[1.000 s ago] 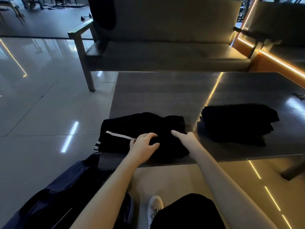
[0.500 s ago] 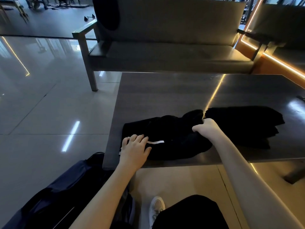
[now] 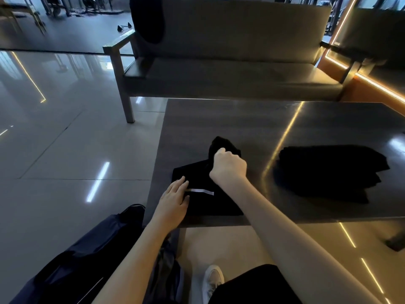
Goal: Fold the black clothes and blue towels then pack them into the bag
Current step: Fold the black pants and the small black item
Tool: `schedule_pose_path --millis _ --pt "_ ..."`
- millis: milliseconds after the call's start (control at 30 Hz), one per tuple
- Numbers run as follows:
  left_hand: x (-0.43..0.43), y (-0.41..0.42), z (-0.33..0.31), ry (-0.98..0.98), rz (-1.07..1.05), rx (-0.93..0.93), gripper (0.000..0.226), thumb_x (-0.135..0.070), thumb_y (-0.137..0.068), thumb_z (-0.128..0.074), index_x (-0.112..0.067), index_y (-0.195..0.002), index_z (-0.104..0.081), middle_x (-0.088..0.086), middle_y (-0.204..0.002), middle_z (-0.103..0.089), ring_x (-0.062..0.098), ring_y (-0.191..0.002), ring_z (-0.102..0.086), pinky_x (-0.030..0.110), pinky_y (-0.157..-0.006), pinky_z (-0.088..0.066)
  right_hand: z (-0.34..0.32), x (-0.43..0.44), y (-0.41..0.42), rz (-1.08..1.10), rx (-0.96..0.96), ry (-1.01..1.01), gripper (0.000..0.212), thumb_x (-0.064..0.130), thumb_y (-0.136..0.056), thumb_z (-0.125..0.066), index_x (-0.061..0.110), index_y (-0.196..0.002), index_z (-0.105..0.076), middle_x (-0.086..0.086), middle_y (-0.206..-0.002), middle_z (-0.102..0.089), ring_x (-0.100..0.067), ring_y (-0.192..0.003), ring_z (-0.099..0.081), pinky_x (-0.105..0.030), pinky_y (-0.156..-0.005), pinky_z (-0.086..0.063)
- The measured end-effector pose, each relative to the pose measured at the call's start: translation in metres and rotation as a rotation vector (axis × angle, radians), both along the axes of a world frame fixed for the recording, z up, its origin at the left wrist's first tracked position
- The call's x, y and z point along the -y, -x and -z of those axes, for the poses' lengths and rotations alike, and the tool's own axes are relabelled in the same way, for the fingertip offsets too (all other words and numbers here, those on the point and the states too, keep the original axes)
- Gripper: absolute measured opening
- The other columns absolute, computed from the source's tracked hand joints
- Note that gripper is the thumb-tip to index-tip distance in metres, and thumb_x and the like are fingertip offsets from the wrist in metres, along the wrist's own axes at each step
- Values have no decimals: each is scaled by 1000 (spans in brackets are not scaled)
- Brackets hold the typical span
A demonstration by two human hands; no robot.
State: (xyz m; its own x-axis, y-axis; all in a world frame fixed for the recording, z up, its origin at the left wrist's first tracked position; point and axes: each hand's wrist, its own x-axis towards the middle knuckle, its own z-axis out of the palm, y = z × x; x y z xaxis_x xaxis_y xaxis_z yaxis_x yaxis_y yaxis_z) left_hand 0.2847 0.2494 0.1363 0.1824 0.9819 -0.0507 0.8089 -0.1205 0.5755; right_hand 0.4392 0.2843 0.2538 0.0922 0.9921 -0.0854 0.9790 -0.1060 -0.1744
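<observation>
We have the black garment [image 3: 198, 172] lying at the near left corner of the dark table [image 3: 241, 119], a white stripe [image 3: 202, 191] showing across its folded face. Our left hand [image 3: 173, 202] lies flat on its left part, fingers straight and pressing down beside the stripe. Our right hand [image 3: 229, 166] is closed round a bunched end of the cloth and holds it lifted above the far edge; its forearm crosses the garment's right side and hides that part. Well apart to the right on the same table sits a folded black pile [image 3: 328, 170]. The dark blue bag [image 3: 87, 266] lies on the glossy floor [image 3: 65, 150] below the table's left corner, partly hidden by our left forearm. A padded bench [image 3: 219, 80] stands beyond the table, and a white shoe [image 3: 212, 279] shows beneath us
</observation>
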Motion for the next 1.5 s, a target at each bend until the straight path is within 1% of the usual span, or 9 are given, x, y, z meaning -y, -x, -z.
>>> schedule_pose_path --millis 167,233,333,533,800,1067,1267,1400,1500 --pt "-3 3 -1 43 -127 440 45 -7 -100 -38 -16 -144 -39 -6 -150 -33 8 -138 -27 22 -113 -20 20 2 23 -123 -125 103 51 32 -89 -55 14 -133 -38 -9 -115 -58 -30 -107 -56 -34 -74 -41" --pt "-3 5 -7 96 -207 636 39 -7 -100 -38 -14 -138 -46 -4 -139 -44 9 -130 -38 24 -108 -29 32 8 22 -147 -206 141 61 43 -88 -53 19 -141 -35 -7 -123 -57 -28 -117 -50 -40 -92 -40" --pt "-4 9 -11 171 -251 748 34 -16 -102 -37 -18 -133 -51 -1 -124 -55 16 -117 -51 31 -100 -41 55 26 13 -185 -204 101 66 59 -88 -46 23 -143 -38 0 -135 -53 -21 -132 -39 -49 -115 -17" --pt "-6 10 -10 196 -253 756 32 -22 -102 -38 -19 -131 -52 5 -121 -58 18 -113 -56 39 -100 -46 86 53 4 -397 -3 -82 72 58 -81 -56 26 -143 -37 8 -148 -39 -18 -142 -23 -56 -114 -4" --pt "-9 9 -10 182 -264 728 33 -25 -102 -38 -17 -130 -55 3 -119 -61 16 -112 -56 38 -101 -45 90 42 -12 -392 -377 -254 43 34 -86 -63 20 -126 -61 3 -126 -62 -13 -126 -49 -44 -115 -23" --pt "-27 5 -24 268 -353 750 38 -38 -101 -39 -10 -119 -56 4 -113 -62 18 -103 -58 27 -82 -46 106 55 -13 -628 -207 -311 45 44 -76 -51 26 -114 -67 10 -116 -68 -14 -120 -57 -46 -109 -22" --pt "-72 -5 -32 279 -354 453 80 -76 -61 -53 -24 -121 -51 -2 -114 -62 22 -107 -59 46 -100 -43 106 56 -12 -665 -99 -315 53 62 -74 -49 28 -111 -68 12 -110 -70 -12 -116 -59 -48 -106 -33" --pt "-88 -14 -41 118 -363 394 35 -48 -78 -67 -21 -98 -60 -5 -94 -64 20 -95 -63 42 -91 -50 106 56 -13 -680 -74 -327 54 60 -68 -62 29 -112 -67 12 -110 -69 -12 -113 -60 -46 -104 -37" --pt "-82 -12 -37 -37 -386 138 24 -39 -88 -60 -17 -89 -51 -5 -81 -56 23 -88 -58 40 -86 -45 109 55 -14 -680 -82 -341 50 57 -73 -51 30 -112 -67 13 -111 -69 -10 -114 -59 -45 -105 -35"
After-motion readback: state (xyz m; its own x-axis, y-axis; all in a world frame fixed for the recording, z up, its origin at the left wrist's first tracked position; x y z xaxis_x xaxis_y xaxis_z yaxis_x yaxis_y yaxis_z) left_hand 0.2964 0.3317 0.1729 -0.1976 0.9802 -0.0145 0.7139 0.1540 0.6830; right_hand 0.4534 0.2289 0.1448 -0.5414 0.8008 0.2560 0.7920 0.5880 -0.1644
